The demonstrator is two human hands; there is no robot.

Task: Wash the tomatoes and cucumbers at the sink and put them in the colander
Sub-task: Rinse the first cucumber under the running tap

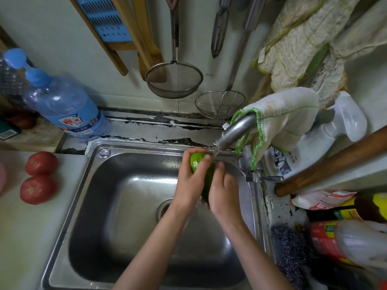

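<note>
A green cucumber [198,162] is held over the steel sink [88,185], right under the tap [234,130], which runs a thin stream of water. My left hand [191,185] wraps the cucumber's upper part from the left. My right hand [223,190] grips its lower part from the right. Most of the cucumber is hidden between my hands. Two red tomatoes [41,163] [37,189] lie on the white counter left of the sink. No colander shows clearly; a pink edge [1,176] sits at the far left.
A large blue water bottle [62,107] stands behind the sink's left corner. Strainers [173,80] and a grater hang on the wall. A cloth [282,122] drapes the tap. Bottles, a scourer [291,252] and a wooden handle [335,162] crowd the right side.
</note>
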